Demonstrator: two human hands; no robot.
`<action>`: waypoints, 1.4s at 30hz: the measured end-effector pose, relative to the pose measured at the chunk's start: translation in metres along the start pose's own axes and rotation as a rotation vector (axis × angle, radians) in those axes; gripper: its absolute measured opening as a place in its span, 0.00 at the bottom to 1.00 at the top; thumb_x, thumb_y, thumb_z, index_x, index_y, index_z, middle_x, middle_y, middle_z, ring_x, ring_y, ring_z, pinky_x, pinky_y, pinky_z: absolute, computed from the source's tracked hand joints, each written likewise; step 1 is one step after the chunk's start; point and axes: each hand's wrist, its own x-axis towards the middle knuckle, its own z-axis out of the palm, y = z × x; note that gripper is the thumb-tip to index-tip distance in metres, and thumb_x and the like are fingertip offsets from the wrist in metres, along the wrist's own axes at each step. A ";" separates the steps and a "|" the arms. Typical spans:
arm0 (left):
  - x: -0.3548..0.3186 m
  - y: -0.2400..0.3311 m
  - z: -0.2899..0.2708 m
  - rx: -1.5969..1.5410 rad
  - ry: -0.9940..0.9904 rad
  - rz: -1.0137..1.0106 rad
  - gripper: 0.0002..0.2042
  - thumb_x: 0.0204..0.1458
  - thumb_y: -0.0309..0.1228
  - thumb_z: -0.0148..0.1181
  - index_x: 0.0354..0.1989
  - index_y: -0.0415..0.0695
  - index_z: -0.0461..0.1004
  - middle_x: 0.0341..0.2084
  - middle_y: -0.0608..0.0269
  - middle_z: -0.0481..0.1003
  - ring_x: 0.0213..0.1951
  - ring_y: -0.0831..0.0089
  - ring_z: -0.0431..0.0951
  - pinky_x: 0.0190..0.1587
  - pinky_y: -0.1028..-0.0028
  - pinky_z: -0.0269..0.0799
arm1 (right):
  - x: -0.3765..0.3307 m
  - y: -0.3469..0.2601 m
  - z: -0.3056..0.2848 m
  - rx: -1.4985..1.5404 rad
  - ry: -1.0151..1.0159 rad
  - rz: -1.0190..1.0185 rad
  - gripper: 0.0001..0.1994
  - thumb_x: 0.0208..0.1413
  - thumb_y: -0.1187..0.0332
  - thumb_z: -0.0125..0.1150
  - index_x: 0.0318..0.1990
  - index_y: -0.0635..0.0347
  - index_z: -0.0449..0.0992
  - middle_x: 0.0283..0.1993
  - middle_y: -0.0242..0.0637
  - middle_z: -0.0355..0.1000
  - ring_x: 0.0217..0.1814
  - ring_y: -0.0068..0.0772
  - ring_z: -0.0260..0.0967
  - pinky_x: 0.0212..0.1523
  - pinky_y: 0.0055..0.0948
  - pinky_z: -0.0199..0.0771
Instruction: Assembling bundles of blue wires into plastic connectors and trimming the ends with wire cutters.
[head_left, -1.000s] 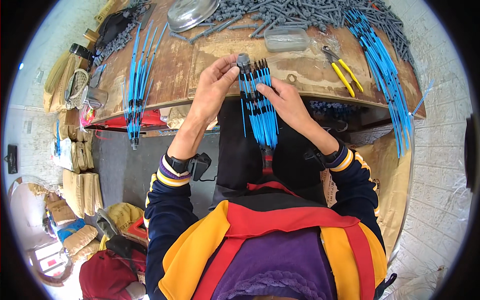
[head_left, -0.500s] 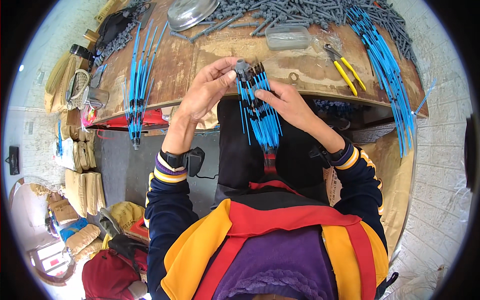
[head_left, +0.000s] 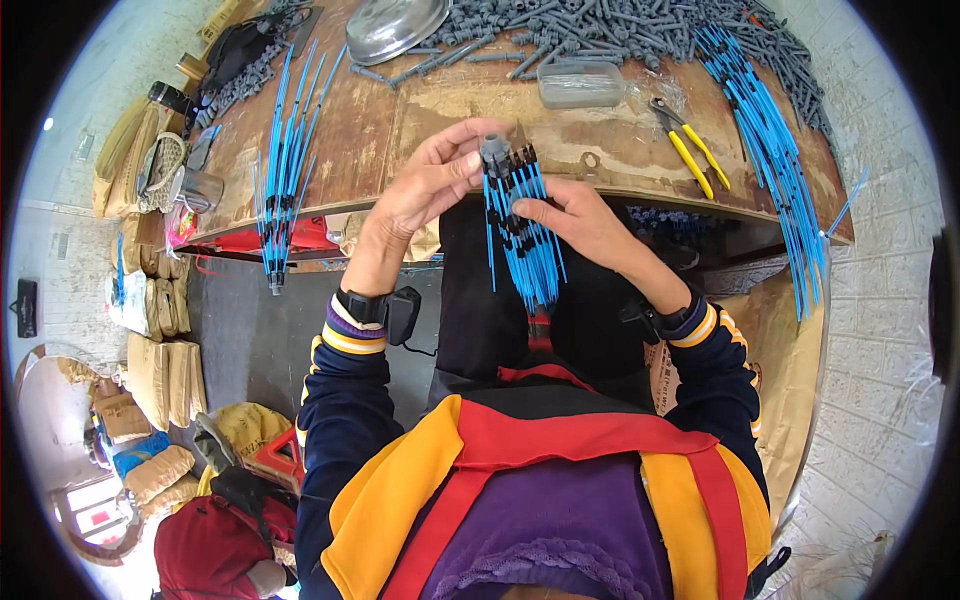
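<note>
- Pinching a grey connector (head_left: 493, 150), the left hand (head_left: 432, 185) sets it atop the blue tube bundle (head_left: 525, 235).
- Right hand (head_left: 580, 222) grips that bundle, above the bench (head_left: 420, 110) edge.
- Yellow-handled pliers (head_left: 690, 150) lie nearby.

Both forearms rise from the lower edge and meet in front of the chest, elbows bent and set wide. The left hand (head_left: 425, 185) is raised, palm turned toward the right, its thumb and fingertips (head_left: 470, 165) pinched together in a closed grip at the top. The right hand (head_left: 585, 225) sits just beside it and slightly lower, back of the hand up, fingers curled inward, the index finger stretched toward the left hand. The two hands nearly touch. Each wrist wears a dark band above a striped sleeve cuff.
</note>
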 end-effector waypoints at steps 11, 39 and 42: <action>-0.023 0.005 0.040 0.823 0.538 0.107 0.11 0.58 0.30 0.60 0.45 0.37 0.75 0.32 0.62 0.79 0.37 0.79 0.77 0.42 0.77 0.73 | -0.001 -0.001 0.020 -0.080 0.149 0.041 0.14 0.64 0.60 0.55 0.43 0.64 0.75 0.33 0.30 0.74 0.34 0.17 0.70 0.39 0.23 0.71; -0.024 -0.016 0.063 0.778 0.667 0.142 0.15 0.62 0.33 0.55 0.51 0.34 0.70 0.41 0.60 0.76 0.42 0.77 0.75 0.48 0.75 0.71 | 0.001 -0.003 0.041 0.040 0.227 -0.009 0.12 0.63 0.63 0.57 0.39 0.66 0.74 0.28 0.31 0.70 0.32 0.17 0.63 0.35 0.22 0.66; -0.028 -0.012 0.061 0.658 0.591 0.150 0.15 0.62 0.32 0.55 0.51 0.34 0.69 0.42 0.58 0.76 0.45 0.75 0.75 0.50 0.74 0.71 | -0.008 -0.002 0.044 0.010 0.313 -0.045 0.11 0.61 0.65 0.58 0.40 0.66 0.74 0.27 0.33 0.70 0.30 0.18 0.64 0.34 0.22 0.66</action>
